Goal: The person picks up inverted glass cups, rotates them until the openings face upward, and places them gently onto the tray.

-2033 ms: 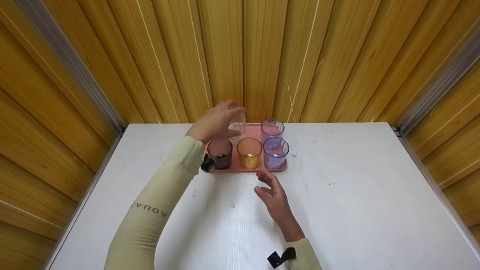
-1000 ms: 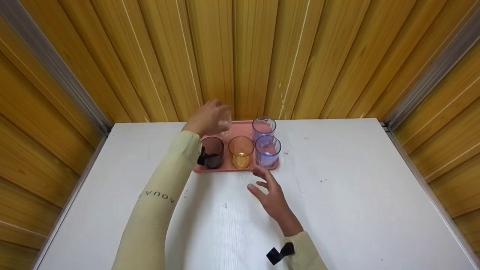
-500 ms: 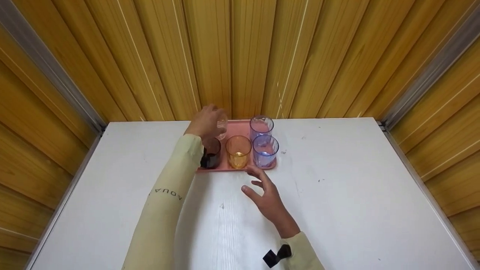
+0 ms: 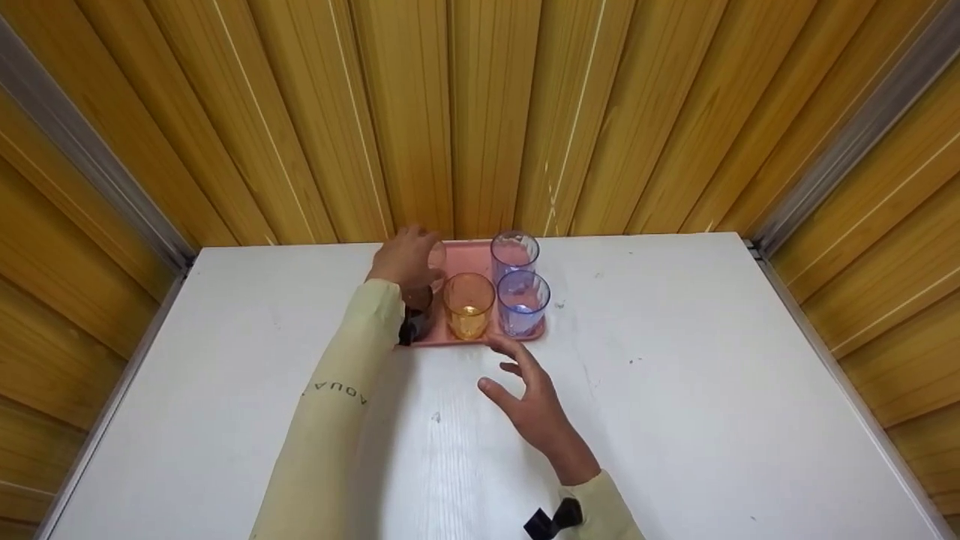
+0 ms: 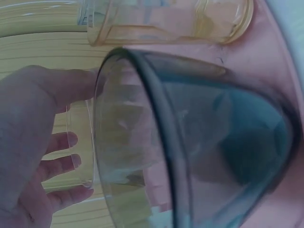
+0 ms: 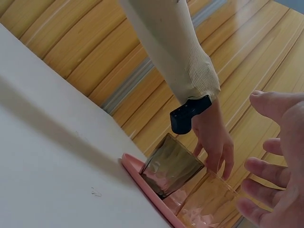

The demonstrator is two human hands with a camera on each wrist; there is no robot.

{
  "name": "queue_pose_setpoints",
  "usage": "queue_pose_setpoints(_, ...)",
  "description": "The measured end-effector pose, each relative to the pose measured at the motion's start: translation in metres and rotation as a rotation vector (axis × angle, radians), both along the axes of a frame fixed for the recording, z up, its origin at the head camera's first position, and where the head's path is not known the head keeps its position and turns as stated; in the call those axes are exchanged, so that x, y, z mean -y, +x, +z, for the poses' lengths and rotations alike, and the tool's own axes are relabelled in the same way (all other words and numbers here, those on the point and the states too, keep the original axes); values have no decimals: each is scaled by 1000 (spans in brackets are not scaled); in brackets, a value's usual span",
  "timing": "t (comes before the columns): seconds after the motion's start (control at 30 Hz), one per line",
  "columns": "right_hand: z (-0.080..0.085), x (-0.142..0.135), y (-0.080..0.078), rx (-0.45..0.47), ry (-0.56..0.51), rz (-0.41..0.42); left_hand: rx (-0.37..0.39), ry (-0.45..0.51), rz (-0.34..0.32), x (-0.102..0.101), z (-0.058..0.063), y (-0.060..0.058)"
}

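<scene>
My left hand (image 4: pixel 405 259) grips a clear glass (image 4: pixel 437 259) over the back left of the pink tray (image 4: pixel 469 259). In the left wrist view the thumb and fingers (image 5: pixel 61 168) curl round that glass, partly behind the dark grey glass (image 5: pixel 223 123). The dark glass stands at the tray's front left, mostly covered by the left wrist in the head view. Beside it are an amber glass (image 4: pixel 469 307) and a blue glass (image 4: pixel 523 304), with a pale purple glass (image 4: pixel 514 251) behind the blue one. My right hand (image 4: pixel 532 409), fingers apart, hovers before the tray's front edge holding nothing.
The tray lies at the back of a white table (image 4: pixel 675 390), close to the yellow wood-patterned wall (image 4: pixel 487 120). Similar panels rise on both sides. The left sleeve (image 4: pixel 322 420) crosses the table's left half.
My left hand has carried the clear glass leftward from the tray's back middle and lowered it at the back left. The right hand stays near the front edge. The head view has shifted slightly.
</scene>
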State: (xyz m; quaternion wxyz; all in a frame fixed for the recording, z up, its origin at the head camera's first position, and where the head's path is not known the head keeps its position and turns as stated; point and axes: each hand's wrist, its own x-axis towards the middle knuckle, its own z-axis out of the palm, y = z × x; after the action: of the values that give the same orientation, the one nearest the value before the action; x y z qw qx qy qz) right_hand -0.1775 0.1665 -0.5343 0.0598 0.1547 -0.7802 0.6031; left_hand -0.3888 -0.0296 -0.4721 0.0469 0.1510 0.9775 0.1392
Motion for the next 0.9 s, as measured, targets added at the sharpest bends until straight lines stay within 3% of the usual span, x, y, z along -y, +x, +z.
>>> queue_pose_setpoints(0.27,3,2,6,36,-8,-9,3,3,6,-2,-3,2)
queue_pose_setpoints(0.6,33,6,21,53,-18,-11,6,-31,7,-1,-4,6)
queue_pose_setpoints(0.73,30,7,19,56,-20,1,17,-44,13,1,-4,7)
queue_pose_setpoints(0.9,12,3,3,49,2,-3,32,-30,20,3,-1,8)
